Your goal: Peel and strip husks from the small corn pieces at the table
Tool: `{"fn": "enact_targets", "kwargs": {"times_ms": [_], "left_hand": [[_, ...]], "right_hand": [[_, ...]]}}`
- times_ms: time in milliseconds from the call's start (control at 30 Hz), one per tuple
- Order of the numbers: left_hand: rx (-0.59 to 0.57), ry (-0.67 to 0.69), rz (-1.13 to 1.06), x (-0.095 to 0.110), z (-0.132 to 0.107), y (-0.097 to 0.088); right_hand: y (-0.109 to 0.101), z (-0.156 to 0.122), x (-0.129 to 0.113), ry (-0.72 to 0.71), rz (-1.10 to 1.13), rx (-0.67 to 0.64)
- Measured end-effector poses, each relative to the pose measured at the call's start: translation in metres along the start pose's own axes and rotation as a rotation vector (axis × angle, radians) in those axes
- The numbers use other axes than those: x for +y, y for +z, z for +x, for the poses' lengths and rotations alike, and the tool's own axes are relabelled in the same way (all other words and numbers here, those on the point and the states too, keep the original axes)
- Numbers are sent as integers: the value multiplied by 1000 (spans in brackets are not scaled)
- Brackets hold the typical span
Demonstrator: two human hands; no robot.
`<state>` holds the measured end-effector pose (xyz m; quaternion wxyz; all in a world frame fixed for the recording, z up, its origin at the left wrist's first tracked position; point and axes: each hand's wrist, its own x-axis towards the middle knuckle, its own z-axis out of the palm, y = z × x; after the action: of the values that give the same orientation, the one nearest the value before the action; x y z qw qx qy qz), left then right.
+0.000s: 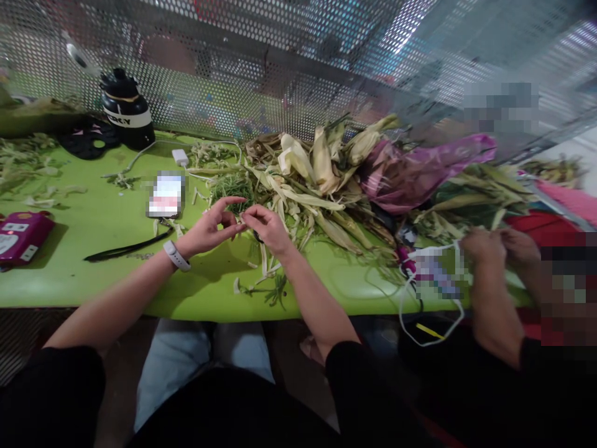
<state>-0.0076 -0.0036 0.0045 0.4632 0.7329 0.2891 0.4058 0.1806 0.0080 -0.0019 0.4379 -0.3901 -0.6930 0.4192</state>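
Note:
Over the green tabletop (200, 292), my left hand (209, 229) and my right hand (269, 229) meet at the fingertips. A tiny pale piece seems to be pinched between them, too small to name. My left index finger is stretched out above the thumb, and the wrist carries a white band (176, 256). The right fingers are pressed together in a pinch. Just behind the hands lies a heap of thin green stems (231, 186). Pale strips and a green sprig (276, 289) are scattered below my right hand.
Corn husks (321, 165) and a purple plastic bag (396, 180) are piled behind right. Leftward are a phone (166, 194), a black strap (125, 249), a magenta power box (25, 238) and a black bottle (127, 115). A co-worker's hands (485, 246) are at the right.

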Motion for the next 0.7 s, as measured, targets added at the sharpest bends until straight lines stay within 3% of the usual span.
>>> {"fn": "enact_targets", "kwargs": {"times_ms": [133,267,467,700], "left_hand": [[1,-148,-145,-5,3,-3],[-92,-329,-284,-11,6,-9],[-181,-410,-389,-8,6,-15],[-263,-477,-437,-3,4,-15]], "right_hand": [[3,-1,1,-173,-150,106],[9,-2,3,-257,-268,157],[16,-5,6,-293,-240,154],[17,-5,3,-238,-224,145]]}}
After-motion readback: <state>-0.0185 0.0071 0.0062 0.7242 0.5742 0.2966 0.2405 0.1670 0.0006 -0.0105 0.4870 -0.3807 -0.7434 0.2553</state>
